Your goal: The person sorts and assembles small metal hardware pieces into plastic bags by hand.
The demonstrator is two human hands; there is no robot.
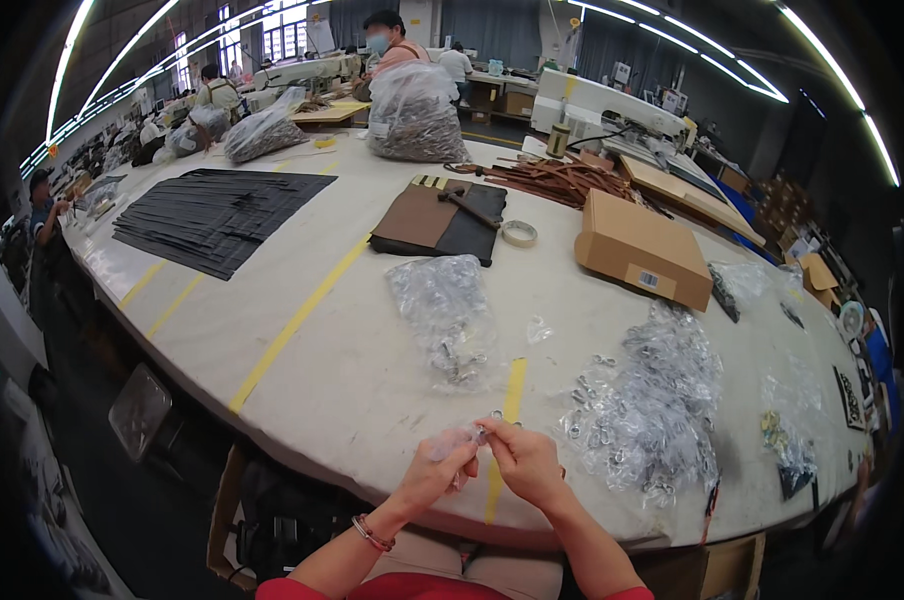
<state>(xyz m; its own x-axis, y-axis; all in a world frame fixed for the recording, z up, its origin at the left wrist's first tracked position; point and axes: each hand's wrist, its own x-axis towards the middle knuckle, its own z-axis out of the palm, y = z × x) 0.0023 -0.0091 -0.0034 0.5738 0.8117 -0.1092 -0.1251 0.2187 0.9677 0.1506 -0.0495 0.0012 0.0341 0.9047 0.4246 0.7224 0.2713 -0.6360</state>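
While left grip (434,478) holds crinkled plastic (454,440) | right grip (528,464) pinches shiny metal (483,429)

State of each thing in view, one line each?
Left hand, closed on clear plastic
Right hand, fingers pinched at small metal piece
Cardboard box, shut
Hammer, lying on brown sheet
Tape roll, lying flat
Large clear bag, full
Black strips, laid flat
Ceiling lights, lit

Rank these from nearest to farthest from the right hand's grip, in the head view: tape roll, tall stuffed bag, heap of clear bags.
1. Heap of clear bags: just right of the right grip.
2. Tape roll: straight ahead, mid-table.
3. Tall stuffed bag: ahead and left, at the table's far side.
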